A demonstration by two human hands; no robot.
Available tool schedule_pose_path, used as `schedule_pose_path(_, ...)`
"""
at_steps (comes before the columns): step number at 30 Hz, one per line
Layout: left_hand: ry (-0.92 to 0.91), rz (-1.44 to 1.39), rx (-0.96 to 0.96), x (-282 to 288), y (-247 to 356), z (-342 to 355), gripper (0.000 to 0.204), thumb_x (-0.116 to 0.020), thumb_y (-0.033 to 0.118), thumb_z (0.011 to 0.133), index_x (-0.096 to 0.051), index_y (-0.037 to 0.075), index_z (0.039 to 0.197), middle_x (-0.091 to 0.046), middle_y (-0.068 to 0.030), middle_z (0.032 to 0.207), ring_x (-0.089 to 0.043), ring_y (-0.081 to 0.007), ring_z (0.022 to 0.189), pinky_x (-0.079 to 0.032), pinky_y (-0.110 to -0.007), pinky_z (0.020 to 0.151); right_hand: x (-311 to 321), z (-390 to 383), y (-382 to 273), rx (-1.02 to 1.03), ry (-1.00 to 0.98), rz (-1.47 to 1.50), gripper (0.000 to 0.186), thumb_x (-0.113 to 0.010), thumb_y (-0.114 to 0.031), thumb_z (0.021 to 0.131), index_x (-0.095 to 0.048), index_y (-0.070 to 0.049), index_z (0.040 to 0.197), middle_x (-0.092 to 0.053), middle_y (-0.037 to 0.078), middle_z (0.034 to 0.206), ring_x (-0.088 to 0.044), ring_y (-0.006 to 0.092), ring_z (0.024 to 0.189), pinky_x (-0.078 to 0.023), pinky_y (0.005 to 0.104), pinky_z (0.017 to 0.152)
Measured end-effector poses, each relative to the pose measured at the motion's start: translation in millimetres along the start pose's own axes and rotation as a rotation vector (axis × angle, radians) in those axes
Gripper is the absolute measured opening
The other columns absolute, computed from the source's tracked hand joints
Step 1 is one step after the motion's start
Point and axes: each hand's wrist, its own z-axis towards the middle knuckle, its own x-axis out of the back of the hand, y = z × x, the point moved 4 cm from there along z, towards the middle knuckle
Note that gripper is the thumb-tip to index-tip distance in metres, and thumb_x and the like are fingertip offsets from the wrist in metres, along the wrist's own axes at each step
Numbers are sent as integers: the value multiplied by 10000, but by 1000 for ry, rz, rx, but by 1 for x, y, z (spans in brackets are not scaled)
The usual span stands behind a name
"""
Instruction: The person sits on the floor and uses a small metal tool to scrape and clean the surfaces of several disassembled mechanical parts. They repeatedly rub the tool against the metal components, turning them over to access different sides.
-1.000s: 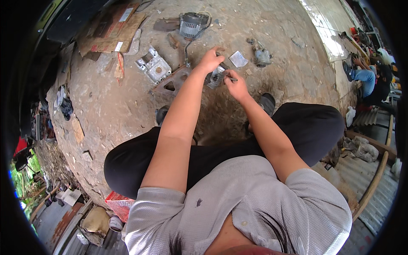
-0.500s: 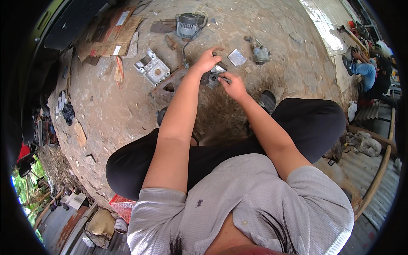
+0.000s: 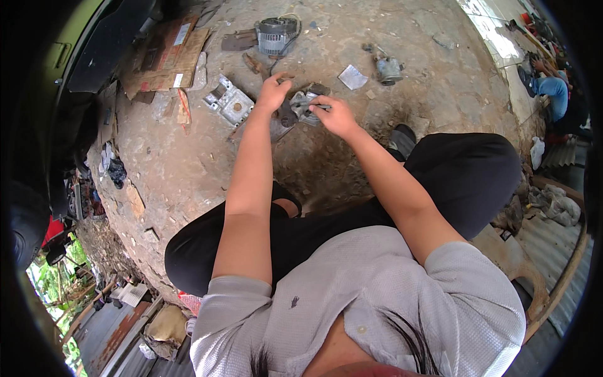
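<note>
My right hand [image 3: 338,116] grips a short, thin grey rod-like tool [image 3: 319,106], held over a small silvery metal casting [image 3: 299,99] on the ground. Just left of that casting is my left hand [image 3: 273,94], its fingers curled around something dark that I cannot make out. A dark, rounded metal piece [image 3: 288,117] shows between the left hand and the casting; whether it joins what that hand holds is unclear. Beyond the left wrist lies a flat, squarish aluminium housing [image 3: 232,105].
An alternator-like unit [image 3: 277,38] sits farther ahead, with a small metal part [image 3: 388,70] to its right. A pale square sheet [image 3: 353,77] lies near my right hand. Flattened cardboard [image 3: 164,53] is at the far left. Another person [image 3: 553,94] sits at the right.
My left hand has moved left, away from the casting, and the dark rounded piece now shows beside it. My right hand keeps the rod-like tool at the casting.
</note>
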Motion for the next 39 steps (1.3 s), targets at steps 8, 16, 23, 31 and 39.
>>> schedule_pose_path(8,82,-245,69,17,-30,-14,346,-658,149,965,-710,77,1299,-582,61,790,-435,-59,650,-349,-247,615,-27,17,-1,-124,-124,23,250,-733,-320,895,-795,-124,1038,-767,202,971,-729,404,949,-575,474,837)
schedule_pose_path(16,163,-222,48,16,-30,-13,345,-644,119,966,-712,89,1302,-582,70,809,-424,-42,649,-334,-242,599,-22,35,-5,-169,-154,78,276,-711,-329,875,-793,-117,1030,-755,221,900,-718,438,896,-574,489,806)
schedule_pose_path(23,111,-105,22,7,-3,-13,366,-617,95,947,-723,91,1297,-546,63,741,-403,-32,603,-325,-247,571,-16,25,6,-188,-138,175,268,-720,-335,873,-792,-147,1049,-771,199,970,-727,413,954,-569,475,848)
schedule_pose_path(31,201,-87,-8,-1,3,-9,368,-624,100,928,-719,76,1282,-565,41,787,-470,-68,676,-383,-264,621,-11,15,11,-171,-77,144,262,-719,-355,887,-803,-155,1035,-775,195,1007,-729,396,1001,-562,475,880)
schedule_pose_path(39,143,-129,26,-1,4,-13,358,-619,102,937,-727,70,1277,-523,69,691,-423,-43,604,-333,-257,567,-9,4,-6,-264,-111,32,220,-721,-305,928,-813,-151,1056,-776,193,1007,-730,401,982,-575,457,866)
